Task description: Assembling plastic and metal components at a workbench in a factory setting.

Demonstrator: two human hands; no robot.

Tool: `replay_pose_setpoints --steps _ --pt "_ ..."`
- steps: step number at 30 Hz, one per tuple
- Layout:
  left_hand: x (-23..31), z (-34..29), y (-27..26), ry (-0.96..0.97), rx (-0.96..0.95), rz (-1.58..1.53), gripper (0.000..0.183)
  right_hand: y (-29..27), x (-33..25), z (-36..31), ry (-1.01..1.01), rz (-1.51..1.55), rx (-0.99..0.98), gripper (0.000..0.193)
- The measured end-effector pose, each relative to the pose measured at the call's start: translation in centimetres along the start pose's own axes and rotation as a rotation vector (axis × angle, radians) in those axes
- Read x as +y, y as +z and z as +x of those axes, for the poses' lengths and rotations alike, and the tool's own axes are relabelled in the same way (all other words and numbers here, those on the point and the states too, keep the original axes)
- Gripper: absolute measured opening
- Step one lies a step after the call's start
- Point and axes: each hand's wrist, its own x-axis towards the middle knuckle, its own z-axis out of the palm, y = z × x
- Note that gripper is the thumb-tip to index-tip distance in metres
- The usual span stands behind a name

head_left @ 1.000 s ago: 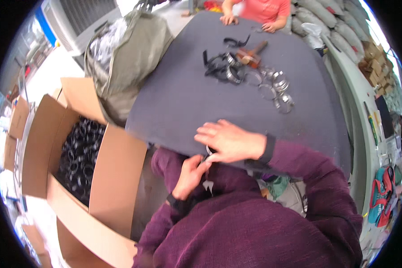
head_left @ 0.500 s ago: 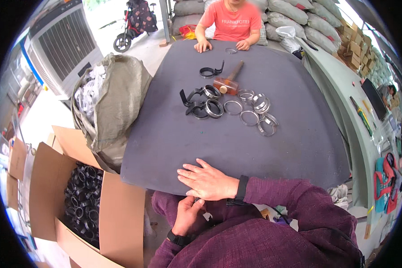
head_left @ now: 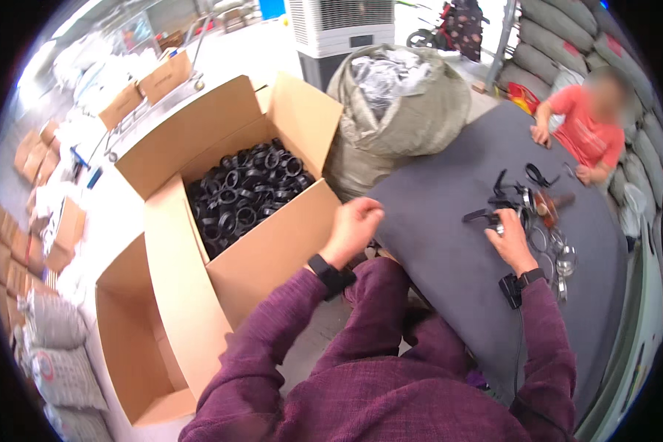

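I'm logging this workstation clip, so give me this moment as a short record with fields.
Setting: round dark grey table beside an open cardboard box filled with black plastic rings.
Left hand: loosely curled above the box's near wall; contents unclear.
Right hand: reaching into the black straps and metal rings on the table.
Nearby: grey sack; seated person in a red shirt.

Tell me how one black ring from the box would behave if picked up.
A black ring probably stays stiff: all keep round shapes in the box. Likely light, being thin and hollow. On the table it might roll if set on edge.
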Motion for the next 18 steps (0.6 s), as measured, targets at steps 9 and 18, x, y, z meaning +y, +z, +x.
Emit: replay_pose_setpoints --steps 9,18 --pt "-14.0 4.2 -20.8 -0.399 0.503 1.023 0.021 1.2 4.1 2.8 0.145 -0.303 0.086 0.068" --pt "-19.0 3.8 -28.9 -0.818 0.323 1.324 0.027 -1.4 0.0 -3.0 0.178 -0.203 -0.01 0.061"
